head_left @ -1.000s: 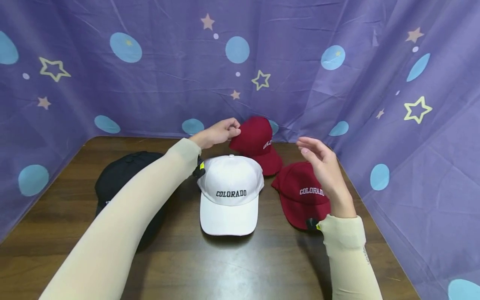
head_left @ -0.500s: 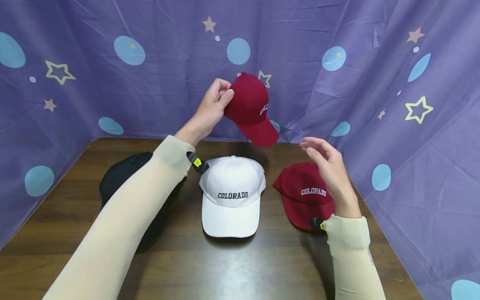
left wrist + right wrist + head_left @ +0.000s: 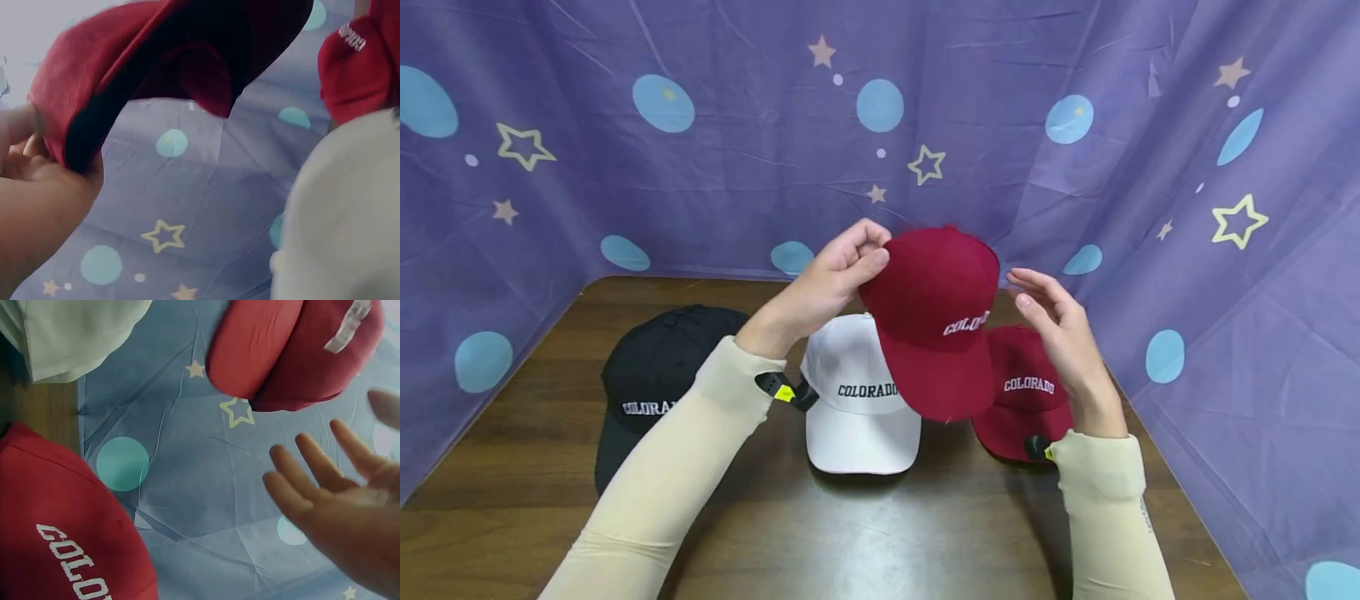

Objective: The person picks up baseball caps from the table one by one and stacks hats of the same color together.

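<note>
My left hand (image 3: 838, 279) pinches the edge of a red baseball cap (image 3: 936, 283) lettered in white. The cap hangs in the air, brim tilted down, in front of parts of a white cap (image 3: 857, 433) and a second red cap (image 3: 1018, 387). In the left wrist view, thumb and fingers of the left hand (image 3: 50, 187) grip the cap's rim, and its dark inside shows. My right hand (image 3: 1067, 350) is raised above the second red cap with relaxed fingers. The right wrist view shows that hand (image 3: 350, 500) apart from the held cap (image 3: 300, 356).
A black cap (image 3: 662, 367) rests at the left of the brown wooden table (image 3: 850, 533), partly behind the left sleeve. The white cap stands mid-table. A purple curtain (image 3: 737, 183) printed with stars and dots surrounds the back and sides.
My left hand has lifted the red cap off the back of the table, then brought it forward, lower and to the right. The right hand has barely moved.
</note>
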### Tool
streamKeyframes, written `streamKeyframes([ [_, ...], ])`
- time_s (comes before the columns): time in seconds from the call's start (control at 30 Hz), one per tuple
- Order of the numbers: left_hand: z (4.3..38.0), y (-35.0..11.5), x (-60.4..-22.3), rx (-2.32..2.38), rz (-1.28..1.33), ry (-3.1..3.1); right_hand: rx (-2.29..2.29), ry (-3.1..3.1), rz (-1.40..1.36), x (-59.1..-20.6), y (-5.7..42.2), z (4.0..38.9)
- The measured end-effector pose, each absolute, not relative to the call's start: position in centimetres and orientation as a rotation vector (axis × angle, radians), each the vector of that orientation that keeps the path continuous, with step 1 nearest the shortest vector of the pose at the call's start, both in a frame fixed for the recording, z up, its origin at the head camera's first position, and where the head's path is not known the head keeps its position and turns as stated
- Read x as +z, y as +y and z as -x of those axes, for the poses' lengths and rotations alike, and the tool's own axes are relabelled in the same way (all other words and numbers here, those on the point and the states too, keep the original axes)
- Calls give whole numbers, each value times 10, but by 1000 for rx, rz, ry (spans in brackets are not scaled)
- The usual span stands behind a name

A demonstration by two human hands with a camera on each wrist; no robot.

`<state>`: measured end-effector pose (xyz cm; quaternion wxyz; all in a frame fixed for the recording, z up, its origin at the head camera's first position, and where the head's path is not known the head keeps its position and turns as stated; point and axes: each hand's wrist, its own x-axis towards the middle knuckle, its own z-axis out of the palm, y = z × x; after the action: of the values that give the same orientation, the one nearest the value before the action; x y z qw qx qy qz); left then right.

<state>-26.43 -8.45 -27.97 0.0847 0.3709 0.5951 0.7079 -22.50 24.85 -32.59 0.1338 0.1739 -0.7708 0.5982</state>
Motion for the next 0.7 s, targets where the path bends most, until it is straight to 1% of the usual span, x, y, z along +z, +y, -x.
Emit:
streamKeyframes([
  [0.17, 251, -86, -301, 2048, -1161, 1674, 1757, -2307, -729, -333, 251, 228],
  [0.4, 242, -89, -322, 2052, -1171, 1556, 2156, -2220, -1061, -347, 255, 234],
  [0.5, 241, -89, -328, 2070, -1139, 1525, 2245, -2180, -1131, -352, 260, 235],
  [0.7, 240, -88, -334, 2054, -1096, 1532, 2249, -2128, -1152, -353, 268, 233],
])
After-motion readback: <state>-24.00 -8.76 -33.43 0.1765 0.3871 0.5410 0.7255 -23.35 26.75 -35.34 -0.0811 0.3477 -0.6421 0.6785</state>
